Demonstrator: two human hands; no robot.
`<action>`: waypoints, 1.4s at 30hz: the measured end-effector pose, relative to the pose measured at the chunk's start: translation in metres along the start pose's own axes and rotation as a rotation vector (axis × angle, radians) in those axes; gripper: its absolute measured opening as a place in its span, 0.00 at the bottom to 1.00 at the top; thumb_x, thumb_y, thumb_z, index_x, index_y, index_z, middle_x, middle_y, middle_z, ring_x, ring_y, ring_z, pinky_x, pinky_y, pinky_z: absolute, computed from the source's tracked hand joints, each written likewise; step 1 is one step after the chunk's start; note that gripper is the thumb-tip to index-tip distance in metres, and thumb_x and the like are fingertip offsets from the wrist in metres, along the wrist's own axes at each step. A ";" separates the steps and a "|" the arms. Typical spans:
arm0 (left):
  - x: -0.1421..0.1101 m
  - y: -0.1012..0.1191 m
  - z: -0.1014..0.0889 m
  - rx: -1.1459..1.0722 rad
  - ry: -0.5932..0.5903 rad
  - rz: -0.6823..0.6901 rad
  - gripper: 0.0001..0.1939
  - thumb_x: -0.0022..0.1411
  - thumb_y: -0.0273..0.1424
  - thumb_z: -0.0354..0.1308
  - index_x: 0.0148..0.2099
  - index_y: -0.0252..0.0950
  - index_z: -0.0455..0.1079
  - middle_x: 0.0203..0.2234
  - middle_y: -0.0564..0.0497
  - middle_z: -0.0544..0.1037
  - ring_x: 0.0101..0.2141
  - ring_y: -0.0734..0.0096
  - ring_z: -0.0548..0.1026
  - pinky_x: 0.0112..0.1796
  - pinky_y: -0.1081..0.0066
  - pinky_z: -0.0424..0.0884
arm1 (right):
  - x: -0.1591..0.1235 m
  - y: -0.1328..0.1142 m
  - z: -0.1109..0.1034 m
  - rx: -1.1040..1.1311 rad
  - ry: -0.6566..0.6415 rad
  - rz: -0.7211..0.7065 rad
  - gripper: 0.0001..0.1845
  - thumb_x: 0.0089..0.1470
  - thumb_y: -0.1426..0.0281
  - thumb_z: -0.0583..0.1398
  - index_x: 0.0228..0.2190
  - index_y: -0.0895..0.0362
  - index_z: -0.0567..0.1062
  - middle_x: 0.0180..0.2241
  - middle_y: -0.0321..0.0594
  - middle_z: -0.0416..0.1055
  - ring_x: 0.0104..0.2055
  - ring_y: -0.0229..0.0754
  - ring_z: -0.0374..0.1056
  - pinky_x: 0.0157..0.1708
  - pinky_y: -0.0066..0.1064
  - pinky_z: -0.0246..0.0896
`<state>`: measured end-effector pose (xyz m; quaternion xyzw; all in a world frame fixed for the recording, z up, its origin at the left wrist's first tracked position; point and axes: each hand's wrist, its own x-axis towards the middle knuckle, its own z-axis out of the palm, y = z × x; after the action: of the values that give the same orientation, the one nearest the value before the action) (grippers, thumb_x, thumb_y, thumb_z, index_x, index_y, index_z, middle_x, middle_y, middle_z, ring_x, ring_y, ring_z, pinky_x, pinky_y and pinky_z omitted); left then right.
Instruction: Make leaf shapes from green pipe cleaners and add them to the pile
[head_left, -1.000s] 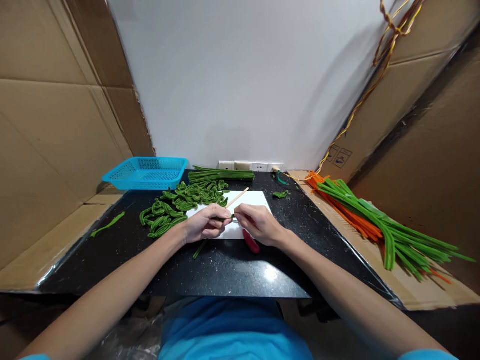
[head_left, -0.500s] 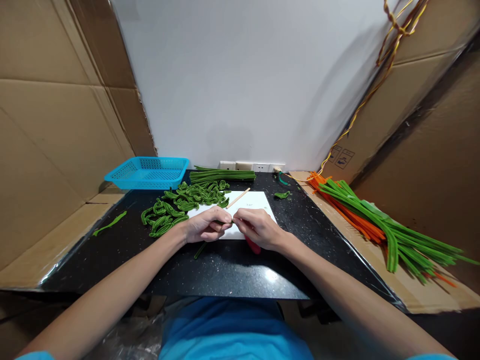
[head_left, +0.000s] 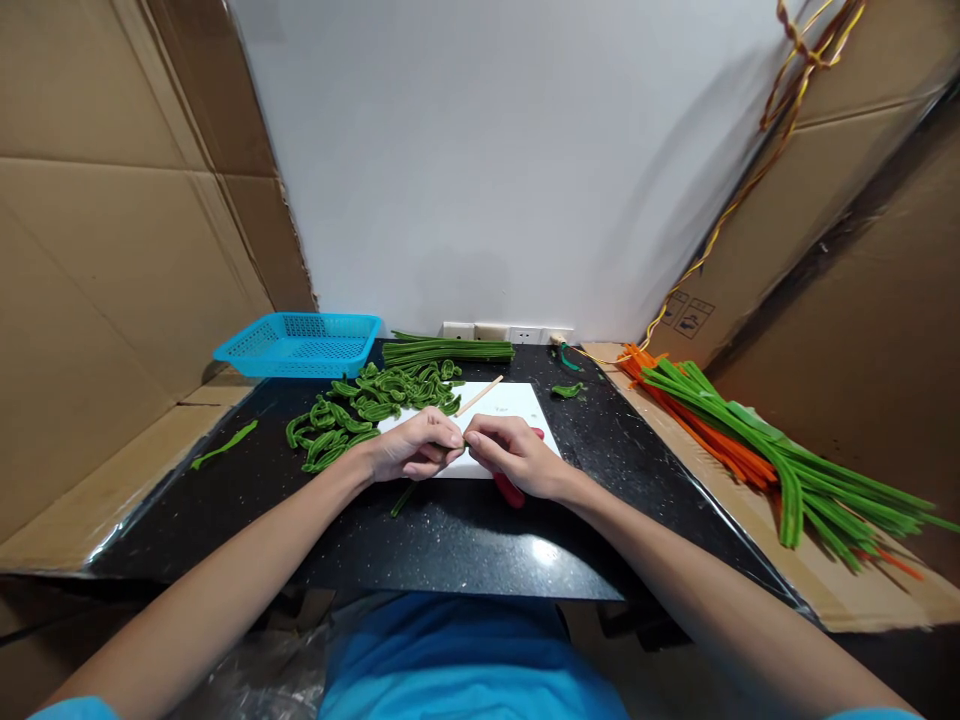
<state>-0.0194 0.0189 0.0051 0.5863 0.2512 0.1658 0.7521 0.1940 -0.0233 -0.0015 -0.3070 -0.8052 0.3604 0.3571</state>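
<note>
Over a white sheet (head_left: 525,400), my left hand (head_left: 420,445) and my right hand (head_left: 517,455) meet fingertip to fingertip. Both are closed in a pinch on a dark green pipe cleaner (head_left: 403,498), whose loose end pokes out below my left hand. Most of it is hidden by the fingers. Under my right hand lies a tool with red handles (head_left: 509,490), its other parts covered. A thin wooden stick (head_left: 480,396) rests on the sheet just beyond the fingers. Left of the sheet spreads a pile of bent green pipe-cleaner loops (head_left: 375,392).
A blue plastic basket (head_left: 300,370) stands at the back left. Straight dark green pipe cleaners (head_left: 446,352) lie along the wall. Bright green pipe cleaners (head_left: 750,430) and orange pipe cleaners (head_left: 705,440) lie on cardboard at right. One green loop (head_left: 567,391) sits apart on the black tabletop (head_left: 465,550).
The view has shifted very slightly. My right fingers have changed their bend a little, and more of the red handles shows. Both hands keep their pinch in the same place.
</note>
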 end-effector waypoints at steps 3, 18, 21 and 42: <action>0.000 0.002 0.002 0.016 0.020 0.014 0.16 0.54 0.37 0.66 0.23 0.30 0.71 0.09 0.61 0.54 0.09 0.85 0.50 0.10 0.82 0.44 | 0.000 0.004 0.002 0.137 0.015 0.056 0.24 0.66 0.51 0.57 0.28 0.57 0.70 0.23 0.32 0.63 0.23 0.34 0.56 0.24 0.27 0.50; -0.010 0.007 0.005 0.776 0.218 0.342 0.14 0.62 0.33 0.61 0.27 0.30 0.78 0.13 0.55 0.65 0.17 0.79 0.60 0.20 0.77 0.53 | 0.004 0.018 0.006 0.423 -0.012 0.218 0.24 0.57 0.51 0.65 0.26 0.60 0.75 0.18 0.30 0.62 0.18 0.31 0.53 0.18 0.24 0.46; -0.006 0.005 0.006 0.854 0.271 0.451 0.12 0.61 0.31 0.62 0.28 0.30 0.80 0.17 0.53 0.69 0.21 0.78 0.62 0.24 0.77 0.55 | 0.004 0.016 0.002 0.326 0.012 0.206 0.24 0.59 0.51 0.64 0.27 0.60 0.75 0.19 0.31 0.63 0.19 0.31 0.54 0.18 0.25 0.49; 0.001 0.004 0.009 0.016 0.125 0.226 0.19 0.63 0.39 0.64 0.27 0.32 0.67 0.17 0.60 0.52 0.17 0.83 0.51 0.17 0.78 0.46 | -0.001 0.005 -0.007 -0.351 0.186 -0.164 0.12 0.70 0.62 0.54 0.48 0.56 0.69 0.26 0.32 0.65 0.25 0.36 0.58 0.30 0.29 0.55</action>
<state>-0.0135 0.0133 0.0109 0.6056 0.2312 0.2836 0.7067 0.2011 -0.0188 -0.0026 -0.3299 -0.8415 0.1547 0.3989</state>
